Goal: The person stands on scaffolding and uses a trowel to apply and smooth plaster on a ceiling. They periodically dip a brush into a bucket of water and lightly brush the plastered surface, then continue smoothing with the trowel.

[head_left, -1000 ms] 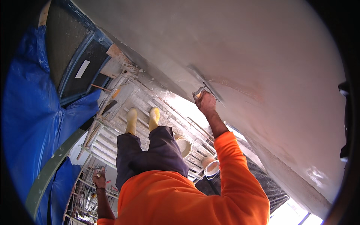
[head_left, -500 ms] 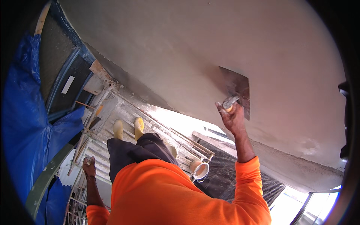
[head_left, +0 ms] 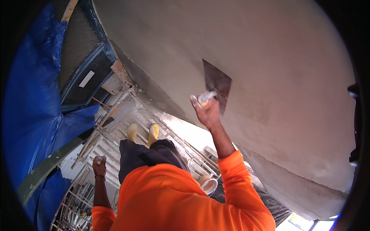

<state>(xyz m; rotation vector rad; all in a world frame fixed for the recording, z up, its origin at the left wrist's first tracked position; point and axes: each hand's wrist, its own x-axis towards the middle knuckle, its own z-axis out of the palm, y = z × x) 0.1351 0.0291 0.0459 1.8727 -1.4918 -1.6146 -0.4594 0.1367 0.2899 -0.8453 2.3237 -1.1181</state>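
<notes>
In the head view there are two bare hands and one trowel [head_left: 218, 80]. The right hand [head_left: 210, 112] has its fingers wrapped narrowly around the trowel's pale handle [head_left: 206, 97], with the thumb out to the left side. The one dark, flat, four-cornered blade lies at the large grey plastered wall [head_left: 281, 57], near its lower left edge; whether its whole face touches cannot be told. The left hand [head_left: 99, 166] hangs well apart from the wall, low on the left, its fingers curled in; something pale shows at their tips, but I cannot tell whether it is held. One dark band [head_left: 100, 177] circles that wrist.

Two yellow boots [head_left: 132, 131] stand on the slatted platform [head_left: 111, 153], below one pair of dark trousers [head_left: 152, 157]. One bucket [head_left: 209, 186] is plainly visible, just beside the orange shirt [head_left: 165, 198], which hides part of it.

Around these, a blue tarp [head_left: 31, 111] fills the left, with a curved green beam [head_left: 50, 165] crossing before it. A dark panel [head_left: 89, 69] bears one white rectangle [head_left: 86, 79]. Metal framework [head_left: 77, 202] shows at lower left, black sheeting [head_left: 276, 204] at lower right. The torso blocks much of the platform; the right hand covers part of the handle and a corner of the blade.
</notes>
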